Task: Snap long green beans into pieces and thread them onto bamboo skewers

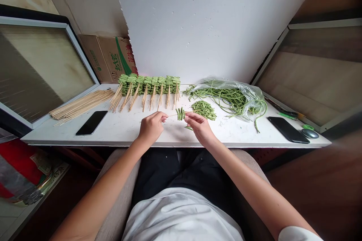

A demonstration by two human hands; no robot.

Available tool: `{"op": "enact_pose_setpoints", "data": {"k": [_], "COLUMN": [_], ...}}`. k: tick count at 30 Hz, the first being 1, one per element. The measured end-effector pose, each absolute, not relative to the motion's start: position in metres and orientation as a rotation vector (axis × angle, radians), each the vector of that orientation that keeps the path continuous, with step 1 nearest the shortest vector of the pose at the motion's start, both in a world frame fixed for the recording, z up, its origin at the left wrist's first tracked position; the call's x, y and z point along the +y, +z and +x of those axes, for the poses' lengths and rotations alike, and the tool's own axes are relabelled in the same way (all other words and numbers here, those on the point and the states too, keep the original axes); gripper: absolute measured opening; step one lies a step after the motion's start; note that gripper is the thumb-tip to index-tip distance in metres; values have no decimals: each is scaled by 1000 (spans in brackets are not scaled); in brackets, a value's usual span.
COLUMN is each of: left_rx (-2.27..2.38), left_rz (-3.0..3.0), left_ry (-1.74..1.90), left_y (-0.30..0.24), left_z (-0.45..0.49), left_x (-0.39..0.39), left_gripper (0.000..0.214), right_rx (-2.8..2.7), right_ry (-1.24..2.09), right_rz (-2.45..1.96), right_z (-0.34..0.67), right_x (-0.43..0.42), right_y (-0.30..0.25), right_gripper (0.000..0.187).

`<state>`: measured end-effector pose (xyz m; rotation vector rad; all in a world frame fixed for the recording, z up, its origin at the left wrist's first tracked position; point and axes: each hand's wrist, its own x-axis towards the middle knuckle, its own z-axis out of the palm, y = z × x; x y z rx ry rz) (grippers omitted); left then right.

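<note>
A thin bamboo skewer runs level between my hands, just above the front of the table. Several short cut pieces of green bean are threaded crosswise on it, side by side. My left hand is closed around the skewer's left part. On the other side, my right hand pinches at the skewer's right end, close by the beans; its fingertips are partly hidden. Below these fingers a green bean piece shows. A pile of cut bean pieces lies just beyond my right hand.
Finished bean skewers are stacked in bundles along the back. Loose bamboo skewers and a phone lie at left. Long beans spill from a plastic bag at right, near another phone. A white foam board stands behind.
</note>
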<state>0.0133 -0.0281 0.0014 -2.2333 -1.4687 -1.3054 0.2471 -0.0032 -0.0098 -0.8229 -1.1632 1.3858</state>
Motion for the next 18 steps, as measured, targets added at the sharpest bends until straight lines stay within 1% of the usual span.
{"op": "enact_pose_setpoints", "data": {"k": [4, 18], "left_rx": [-1454, -1544], "left_rz": [-2236, -2334], "left_ry": [-1304, -1325], "left_y": [0, -9], "left_z": [13, 20], "left_x": [-27, -26], "left_gripper": [39, 25], "right_rx": [-1192, -1166], "right_ry": [1379, 1268], "right_rz": [-833, -970], "right_z": [248, 249], "right_x": [-1, 1], "right_y": [-13, -12], "right_gripper": [39, 44]}}
